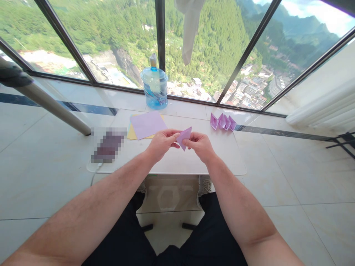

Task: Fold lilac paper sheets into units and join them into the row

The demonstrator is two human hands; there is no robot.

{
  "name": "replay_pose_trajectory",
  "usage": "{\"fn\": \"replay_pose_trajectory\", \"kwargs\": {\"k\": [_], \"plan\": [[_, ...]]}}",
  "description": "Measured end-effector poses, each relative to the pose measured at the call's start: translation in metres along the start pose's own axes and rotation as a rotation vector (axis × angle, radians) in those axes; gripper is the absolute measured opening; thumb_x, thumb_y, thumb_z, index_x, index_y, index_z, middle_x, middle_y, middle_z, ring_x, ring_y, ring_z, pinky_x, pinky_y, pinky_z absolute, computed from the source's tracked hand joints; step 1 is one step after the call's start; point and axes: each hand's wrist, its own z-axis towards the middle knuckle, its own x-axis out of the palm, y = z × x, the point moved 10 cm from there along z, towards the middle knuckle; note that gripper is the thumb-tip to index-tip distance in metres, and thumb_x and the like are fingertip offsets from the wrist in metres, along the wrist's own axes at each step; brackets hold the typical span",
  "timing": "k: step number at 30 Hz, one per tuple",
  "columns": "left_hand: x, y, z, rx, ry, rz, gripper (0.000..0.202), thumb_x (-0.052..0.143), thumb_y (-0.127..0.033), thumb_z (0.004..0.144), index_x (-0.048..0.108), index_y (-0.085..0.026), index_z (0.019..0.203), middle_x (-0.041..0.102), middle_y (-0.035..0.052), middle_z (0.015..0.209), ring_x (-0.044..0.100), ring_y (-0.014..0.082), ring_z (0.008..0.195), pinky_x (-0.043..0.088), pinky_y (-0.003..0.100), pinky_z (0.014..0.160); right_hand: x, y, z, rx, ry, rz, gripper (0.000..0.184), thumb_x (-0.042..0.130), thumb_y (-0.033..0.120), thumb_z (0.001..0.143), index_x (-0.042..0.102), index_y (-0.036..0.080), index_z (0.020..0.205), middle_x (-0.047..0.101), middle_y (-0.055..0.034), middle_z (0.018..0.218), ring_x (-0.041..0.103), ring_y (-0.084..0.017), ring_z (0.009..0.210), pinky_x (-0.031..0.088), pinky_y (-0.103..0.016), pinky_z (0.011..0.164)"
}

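Note:
Between my two hands is a folded piece of purple paper (185, 136), held just above the white table (177, 162). It has a diamond-like outline with pointed top and bottom. My left hand (163, 142) pinches its left edge between thumb and fingers. On the other side, my right hand (200, 144) grips it with the thumb lying across the front face. Behind the left hand lies a stack of paper sheets (146, 123), purple on top with yellow and a bluish sheet peeking out. Several folded purple paper pieces (223, 122) stand in a row at the table's back right.
A blue water jug (154, 87) stands by the window behind the table. At the table's left lies a blurred dark object (108, 146) with a white cable. A slanted pole (55, 99) rises at left, and white curtains (324, 103) hang at right.

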Motion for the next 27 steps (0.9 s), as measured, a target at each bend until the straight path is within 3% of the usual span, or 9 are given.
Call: {"fn": "replay_pose_trajectory", "kwargs": {"k": [3,6,9,13,17,20,22,27], "plan": [[-0.014,-0.001,0.000,0.036,-0.139,-0.018,0.042,0.076,-0.044,0.075,0.072,-0.015,0.104,0.073,0.0081,0.094,0.068,0.0195,0.082,0.057,0.032,0.068,-0.009,0.002,0.000,-0.015,-0.129,-0.063,0.019,0.077,0.036,0.071,0.068,0.019,0.073,0.055,0.0041,0.061,0.046,-0.011,0.058,0.040,-0.027,0.056],[-0.032,-0.008,-0.005,0.149,-0.339,0.164,0.036,0.078,-0.041,0.072,0.072,-0.017,0.097,0.073,0.0069,0.095,0.067,0.0195,0.084,0.057,0.030,0.069,-0.023,0.011,-0.005,-0.080,-0.353,-0.259,0.021,0.074,0.038,0.074,0.065,0.020,0.067,0.053,0.0032,0.062,0.046,-0.012,0.059,0.041,-0.027,0.057],[-0.026,-0.012,-0.011,0.207,-0.360,0.316,0.028,0.075,-0.040,0.076,0.075,-0.018,0.094,0.075,0.0064,0.092,0.068,0.0196,0.082,0.056,0.032,0.076,-0.023,0.031,-0.015,-0.227,-0.501,-0.487,0.017,0.072,0.036,0.079,0.070,0.021,0.072,0.059,-0.0020,0.077,0.053,-0.016,0.073,0.047,-0.029,0.066],[-0.006,-0.015,-0.014,0.241,-0.254,0.321,0.039,0.074,-0.039,0.079,0.075,-0.020,0.113,0.077,0.0068,0.106,0.071,0.0227,0.093,0.054,0.033,0.087,0.000,0.038,-0.017,-0.334,-0.361,-0.605,0.016,0.060,0.026,0.088,0.075,0.023,0.094,0.064,-0.0080,0.105,0.060,-0.019,0.093,0.051,-0.028,0.070],[-0.003,-0.012,-0.009,0.214,-0.201,0.410,0.043,0.077,-0.043,0.074,0.076,-0.022,0.112,0.078,0.0049,0.103,0.071,0.0231,0.089,0.052,0.030,0.081,0.015,0.033,-0.017,-0.353,-0.196,-0.719,0.023,0.050,0.014,0.089,0.072,0.022,0.092,0.068,-0.0069,0.106,0.064,-0.018,0.094,0.051,-0.029,0.080],[-0.002,-0.009,-0.004,0.197,-0.148,0.526,0.037,0.072,-0.044,0.078,0.078,-0.021,0.107,0.077,0.0021,0.086,0.067,0.0199,0.078,0.046,0.027,0.070,0.013,0.029,-0.018,-0.322,-0.223,-0.816,0.015,0.052,0.018,0.089,0.067,0.022,0.087,0.071,-0.0053,0.094,0.066,-0.019,0.086,0.049,-0.030,0.078],[0.000,-0.008,-0.003,0.199,-0.125,0.605,0.029,0.064,-0.041,0.084,0.079,-0.020,0.097,0.071,0.0000,0.072,0.061,0.0170,0.069,0.040,0.025,0.063,0.008,0.023,-0.016,-0.258,-0.276,-0.825,0.008,0.056,0.025,0.089,0.062,0.022,0.094,0.071,-0.0034,0.087,0.066,-0.018,0.077,0.047,-0.029,0.074],[0.006,-0.018,-0.008,0.293,-0.202,0.819,0.032,0.049,-0.028,0.088,0.069,-0.019,0.065,0.060,0.0003,0.058,0.046,0.0136,0.056,0.030,0.028,0.058,0.004,0.013,-0.010,-0.149,-0.370,-0.810,0.029,0.058,0.036,0.091,0.052,0.021,0.115,0.073,-0.0040,0.091,0.069,-0.020,0.073,0.044,-0.029,0.069]]}}
